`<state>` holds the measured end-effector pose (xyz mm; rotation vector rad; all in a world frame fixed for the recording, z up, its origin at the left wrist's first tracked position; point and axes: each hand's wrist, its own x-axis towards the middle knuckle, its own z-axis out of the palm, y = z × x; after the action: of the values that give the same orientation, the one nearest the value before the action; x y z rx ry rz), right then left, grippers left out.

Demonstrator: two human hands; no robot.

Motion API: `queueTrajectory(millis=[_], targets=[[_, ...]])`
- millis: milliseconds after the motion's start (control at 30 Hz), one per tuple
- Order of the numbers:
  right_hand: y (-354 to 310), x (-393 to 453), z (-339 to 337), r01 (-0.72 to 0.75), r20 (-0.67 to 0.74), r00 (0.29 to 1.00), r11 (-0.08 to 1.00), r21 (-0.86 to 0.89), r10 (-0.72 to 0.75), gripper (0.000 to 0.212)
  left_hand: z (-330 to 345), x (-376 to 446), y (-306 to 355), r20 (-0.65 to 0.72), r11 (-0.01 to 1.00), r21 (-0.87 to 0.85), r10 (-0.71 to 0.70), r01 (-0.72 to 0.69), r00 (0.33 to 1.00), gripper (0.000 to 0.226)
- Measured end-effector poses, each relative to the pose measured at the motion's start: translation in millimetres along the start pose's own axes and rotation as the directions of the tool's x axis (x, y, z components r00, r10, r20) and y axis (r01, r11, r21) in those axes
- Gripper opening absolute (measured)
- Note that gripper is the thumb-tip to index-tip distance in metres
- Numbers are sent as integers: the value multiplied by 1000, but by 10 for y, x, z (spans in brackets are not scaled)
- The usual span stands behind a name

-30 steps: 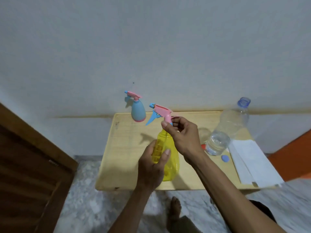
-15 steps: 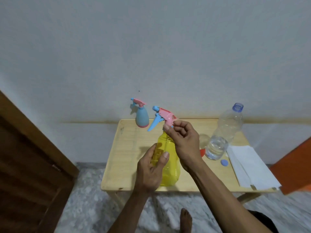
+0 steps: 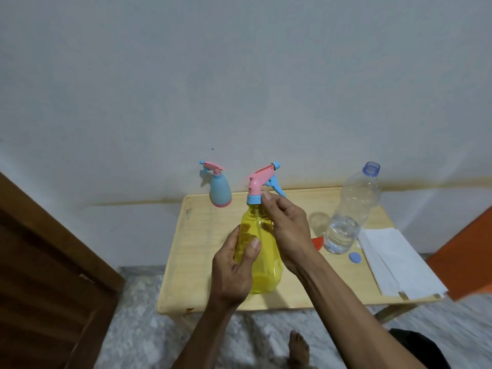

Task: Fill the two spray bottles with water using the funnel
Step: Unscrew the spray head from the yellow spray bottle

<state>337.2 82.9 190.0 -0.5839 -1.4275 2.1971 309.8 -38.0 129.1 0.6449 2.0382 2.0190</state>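
Observation:
A yellow spray bottle stands on the small wooden table. My left hand wraps around its body. My right hand pinches the blue collar under the pink spray head, whose nozzle points to the right. A second, light-blue spray bottle with its pink head on stands at the table's back left. A clear plastic water bottle, uncapped and holding a little water at the bottom, stands to the right. A red piece, perhaps the funnel, shows behind my right wrist.
The bottle's blue cap lies on the table by folded white paper towels at the right edge. A dark wooden door is on the left, an orange surface on the right, and marble floor below.
The pink spray head has turned on the yellow bottle: its nozzle pointed left before and now points right. My right hand shifted around the collar. The left hand keeps its hold.

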Motion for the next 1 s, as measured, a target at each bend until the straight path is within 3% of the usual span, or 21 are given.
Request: queueTrajectory(millis=[167,367,533,733,1000], targets=[[-27,18,-13,21,66,998,997,-74,-17,23,9,2,-24,-24,998,56,16,-15,1000,50],[21,65,14,133,10,991,958,-255,-135,13,-17,12,-53,-66,990,139,35,-26,997,62],[39,10,80,215,-33,967,876,-431,-253,33,-40,1,-72,-115,981,193,44,-21,992,67],[50,-41,89,266,24,956,832,-486,-292,60,-98,-25,-99,-121,981,194,41,-17,992,62],[41,-8,107,299,-26,933,812,-500,-360,46,-104,-63,-123,-99,984,179,42,-23,994,63]])
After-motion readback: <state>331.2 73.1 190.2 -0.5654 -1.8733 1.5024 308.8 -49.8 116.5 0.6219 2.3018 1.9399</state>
